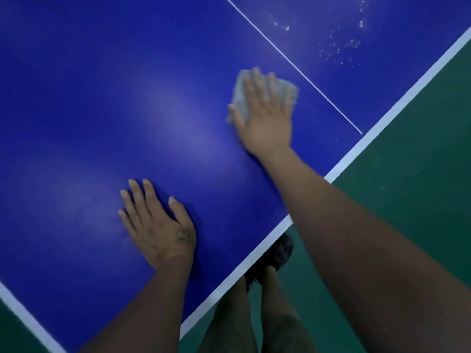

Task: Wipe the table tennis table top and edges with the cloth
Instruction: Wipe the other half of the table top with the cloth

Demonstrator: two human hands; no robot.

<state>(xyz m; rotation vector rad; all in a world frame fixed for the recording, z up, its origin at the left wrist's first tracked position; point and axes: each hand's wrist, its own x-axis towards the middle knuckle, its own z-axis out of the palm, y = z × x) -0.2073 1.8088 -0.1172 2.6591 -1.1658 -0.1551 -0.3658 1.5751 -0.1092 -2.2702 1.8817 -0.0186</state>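
Right hand [265, 115] flat on cloth [240, 98]

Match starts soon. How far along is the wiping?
Seemingly done: the table top around the left hand shows no spots. In hand: the right hand presses the cloth flat beside the centre line. Remaining: white droplets beyond that line, probably the white edges too.

No readable text, labels or numbers anywhere in view
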